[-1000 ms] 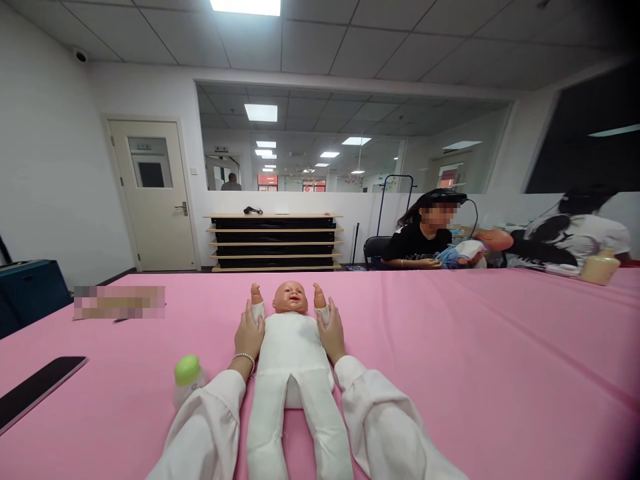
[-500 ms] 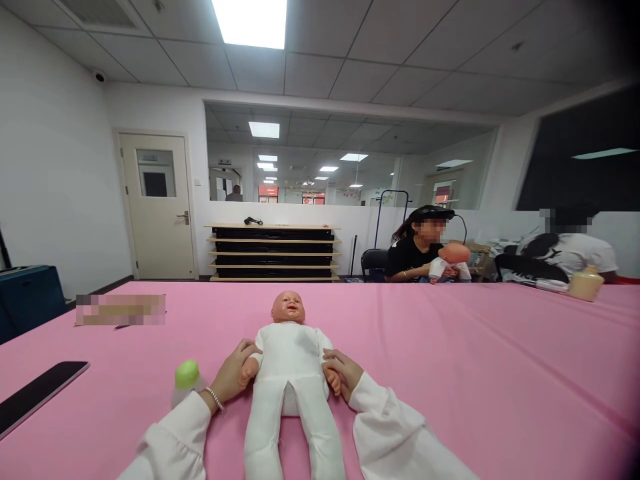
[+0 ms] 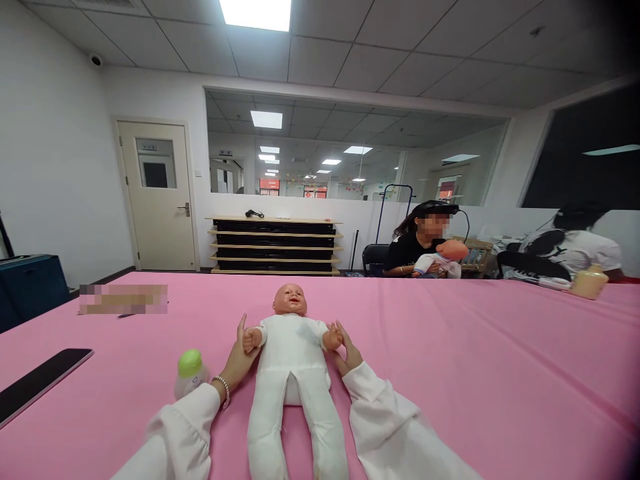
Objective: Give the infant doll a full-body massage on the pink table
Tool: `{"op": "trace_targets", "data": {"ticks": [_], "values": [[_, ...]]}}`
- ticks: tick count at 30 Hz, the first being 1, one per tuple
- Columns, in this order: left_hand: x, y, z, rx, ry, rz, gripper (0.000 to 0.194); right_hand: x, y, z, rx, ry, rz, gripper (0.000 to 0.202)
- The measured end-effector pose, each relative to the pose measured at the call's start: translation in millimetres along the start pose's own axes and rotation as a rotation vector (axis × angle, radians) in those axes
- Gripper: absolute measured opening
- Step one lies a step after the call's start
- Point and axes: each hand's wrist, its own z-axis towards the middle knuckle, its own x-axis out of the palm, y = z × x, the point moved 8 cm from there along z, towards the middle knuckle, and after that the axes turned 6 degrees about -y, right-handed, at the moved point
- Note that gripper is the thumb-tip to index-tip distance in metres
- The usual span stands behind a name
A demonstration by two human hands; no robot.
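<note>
A baby doll (image 3: 295, 347) with a bald head and a white cloth body lies on its back on the pink-covered table, head away from me. My left hand (image 3: 240, 360) is at the doll's arm on the left, thumb pointing up beside the doll's small hand; its other fingers are mostly hidden. On the other side, my right hand (image 3: 350, 353) holds the doll's other arm, fingertips against the doll's hand. Both doll arms are bent upward. Close to my left wrist stands a white bottle with a green cap (image 3: 190, 367).
A dark phone (image 3: 43, 383) lies at the left of the pink cloth (image 3: 450, 373). Farther back is a blurred-out flat item (image 3: 123, 300). A beige bottle (image 3: 590, 283) stands at the far right. Beyond the table, a person (image 3: 423, 243) holds another doll (image 3: 445, 257); another person (image 3: 580, 243) sits farther right.
Both doll arms have gone from lying down at its sides to bent upward, with my hands moving up along them. The view has tilted slightly downward. The person opposite has shifted their doll left.
</note>
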Motion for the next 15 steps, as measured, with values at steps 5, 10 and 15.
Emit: {"op": "trace_targets", "data": {"ticks": [5, 10, 15], "values": [[12.4, 4.5, 21.4, -0.08, -0.11, 0.183, 0.067, 24.1, 18.4, 16.3, -0.239, -0.067, -0.226, 0.063], [18.8, 15.4, 45.3, -0.144, -0.125, 0.402, 0.063, 34.3, 2.6, 44.0, -0.201, -0.206, -0.296, 0.051], [16.6, 26.0, 56.2, -0.233, -0.133, 0.64, 0.057, 21.4, -18.0, 58.3, -0.124, -0.237, -0.391, 0.051]]}}
